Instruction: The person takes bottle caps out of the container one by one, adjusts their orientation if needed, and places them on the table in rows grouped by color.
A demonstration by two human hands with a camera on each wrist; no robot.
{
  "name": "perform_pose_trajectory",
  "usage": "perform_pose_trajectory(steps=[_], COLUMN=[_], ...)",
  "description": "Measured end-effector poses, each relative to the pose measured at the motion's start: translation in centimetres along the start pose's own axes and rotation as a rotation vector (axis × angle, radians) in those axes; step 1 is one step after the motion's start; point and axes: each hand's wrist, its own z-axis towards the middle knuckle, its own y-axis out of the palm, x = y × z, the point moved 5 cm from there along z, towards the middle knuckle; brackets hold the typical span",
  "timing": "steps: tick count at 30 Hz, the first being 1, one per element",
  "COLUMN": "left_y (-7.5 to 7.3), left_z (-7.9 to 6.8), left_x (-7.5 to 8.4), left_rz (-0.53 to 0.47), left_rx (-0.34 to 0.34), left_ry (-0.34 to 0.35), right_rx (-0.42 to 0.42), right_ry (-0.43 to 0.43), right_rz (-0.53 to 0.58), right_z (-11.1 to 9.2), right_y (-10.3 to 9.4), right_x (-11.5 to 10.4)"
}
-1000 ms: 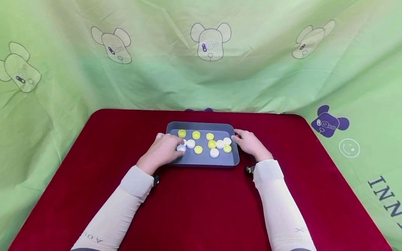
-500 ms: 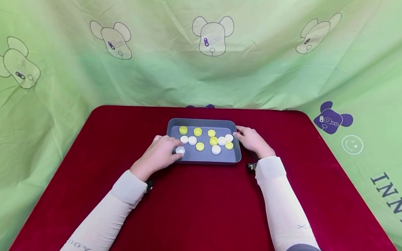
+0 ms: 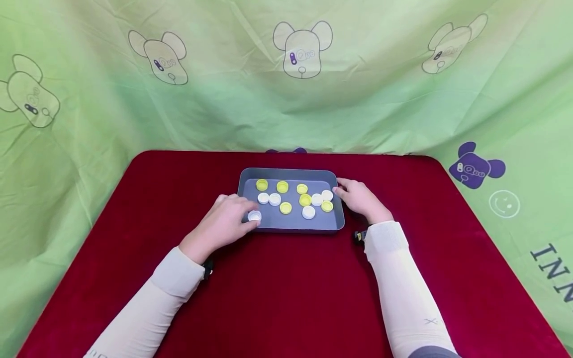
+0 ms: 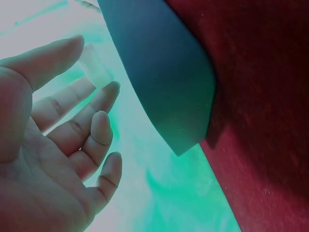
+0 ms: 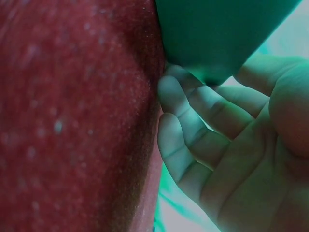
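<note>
My left hand [image 3: 226,219] pinches a white bottle cap [image 3: 254,216] between thumb and fingertips, over the near left corner of a grey tray [image 3: 295,230]. In the left wrist view the cap [image 4: 95,67] is caught at its edges, above the tray's outer wall [image 4: 164,72]. My right hand [image 3: 361,200] holds the tray's right side: the thumb lies over the rim and the fingers are outside. The right wrist view has these fingers [image 5: 212,116] against the corner of the wall [image 5: 207,38].
Inside the tray lie several yellow caps [image 3: 282,187] and several white caps [image 3: 308,212], some touching. The tray stands on a red cloth-covered table [image 3: 286,288]. A green printed curtain [image 3: 233,109] hangs behind and at both sides.
The left hand has drawn the white cap away from the other white caps, left and toward the tray's near corner. The right hand keeps its place on the tray; the head view has shifted slightly.
</note>
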Motion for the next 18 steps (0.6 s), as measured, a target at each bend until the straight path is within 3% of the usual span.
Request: perform_pose_trajectory(steps=[9, 18], left_y=[-0.6, -0.2], left_z=[-1.5, -2.7], left_x=[-0.4, -0.6], left_rz=[-0.008, -0.018], left_rx=[0.011, 0.014], left_ry=[-0.013, -0.005], right_rx=[-0.018, -0.021], right_ry=[-0.014, -0.016], right_rz=[-0.009, -0.002], right_z=[-0.1, -0.2], right_y=[-0.3, -0.1], right_x=[-0.1, 0.0])
